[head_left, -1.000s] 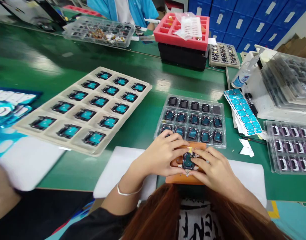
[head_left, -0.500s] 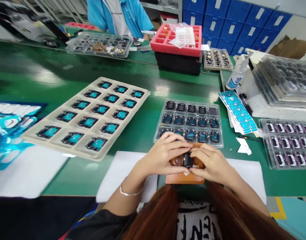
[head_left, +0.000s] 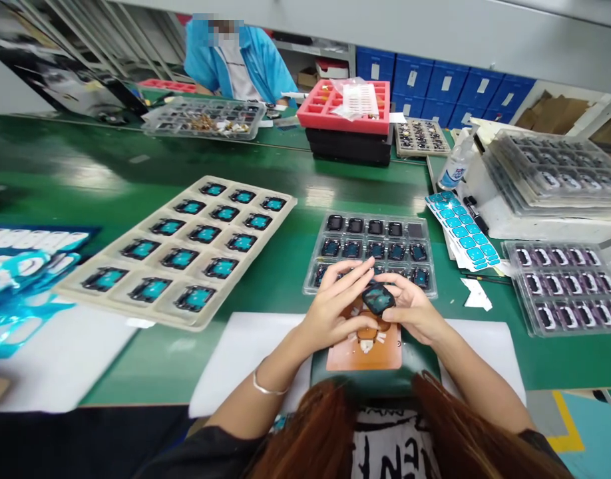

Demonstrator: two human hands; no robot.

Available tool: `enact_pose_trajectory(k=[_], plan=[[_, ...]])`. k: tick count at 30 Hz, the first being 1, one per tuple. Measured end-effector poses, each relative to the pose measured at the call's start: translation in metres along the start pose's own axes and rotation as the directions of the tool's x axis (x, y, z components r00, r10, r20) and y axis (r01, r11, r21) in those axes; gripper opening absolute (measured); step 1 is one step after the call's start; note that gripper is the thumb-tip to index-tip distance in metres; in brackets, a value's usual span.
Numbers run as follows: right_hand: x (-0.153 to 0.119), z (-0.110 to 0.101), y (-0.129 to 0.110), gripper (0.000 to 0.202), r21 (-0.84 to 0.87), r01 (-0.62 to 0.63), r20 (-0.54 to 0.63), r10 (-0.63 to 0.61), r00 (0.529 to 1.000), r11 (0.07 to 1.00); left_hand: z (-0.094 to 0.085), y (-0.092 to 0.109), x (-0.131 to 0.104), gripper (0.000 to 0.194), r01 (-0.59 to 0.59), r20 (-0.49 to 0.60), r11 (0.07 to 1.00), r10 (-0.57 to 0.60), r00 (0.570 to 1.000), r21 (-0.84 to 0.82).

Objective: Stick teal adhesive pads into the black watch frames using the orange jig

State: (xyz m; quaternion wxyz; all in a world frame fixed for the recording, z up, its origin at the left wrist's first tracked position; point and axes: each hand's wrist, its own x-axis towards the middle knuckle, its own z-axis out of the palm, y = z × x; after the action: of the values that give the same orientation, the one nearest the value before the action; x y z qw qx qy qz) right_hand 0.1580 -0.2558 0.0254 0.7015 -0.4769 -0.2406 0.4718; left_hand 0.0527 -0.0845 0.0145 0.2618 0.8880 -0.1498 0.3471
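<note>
My right hand [head_left: 414,311] grips a dark, rounded-square smartwatch case [head_left: 378,299] between thumb and fingers, its glossy face tilted up. Close on its left is my left hand [head_left: 338,303], fingers stretched out and thumb apart; whether a fingertip touches the case I cannot tell. Below both hands lies an orange-brown fixture [head_left: 363,357] with a shaped holder and small pale pieces on it. Just beyond my fingers, a clear plastic tray [head_left: 430,291] carries rows of similar dark cases, its near row partly hidden by my hands.
To the left is a beige tray [head_left: 188,320] of black frames with turquoise centres. Turquoise sticker sheets [head_left: 468,234] and another clear tray [head_left: 528,313] of parts are on the right. A red divided box [head_left: 343,123] stands farther back, near a person in blue [head_left: 263,70].
The smartwatch case has come up off the orange-brown fixture, now tilted in my right hand. My left fingers have straightened and opened away from it. The camera view has tipped upward.
</note>
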Motion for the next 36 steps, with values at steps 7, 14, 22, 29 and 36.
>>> enact_pose_trajectory(k=[7,14,22,29,36], plan=[[0.003,0.001,0.003,0.054,0.185,-0.072,0.003,0.073,0.997,0.98,0.005,-0.002,0.001,0.062,-0.05,-0.059,0.999,0.051,0.997,0.016],[0.002,-0.001,-0.001,0.055,0.205,-0.121,0.061,0.11,0.992,0.971,0.005,0.001,0.004,0.041,-0.098,-0.107,0.995,0.099,0.989,0.013],[0.003,0.001,0.0,0.052,0.267,-0.14,0.106,0.115,0.988,0.954,0.004,0.006,0.005,0.018,-0.08,-0.117,0.987,0.064,0.991,-0.142],[0.002,0.0,0.004,0.052,0.263,-0.125,0.079,0.108,0.991,0.957,0.003,0.008,0.004,0.05,0.1,-0.176,0.95,-0.157,0.972,-0.297],[0.0,0.003,0.002,0.048,0.267,-0.1,0.061,0.087,0.994,0.959,0.005,0.005,0.004,0.049,0.066,-0.206,0.942,-0.14,0.969,-0.329]])
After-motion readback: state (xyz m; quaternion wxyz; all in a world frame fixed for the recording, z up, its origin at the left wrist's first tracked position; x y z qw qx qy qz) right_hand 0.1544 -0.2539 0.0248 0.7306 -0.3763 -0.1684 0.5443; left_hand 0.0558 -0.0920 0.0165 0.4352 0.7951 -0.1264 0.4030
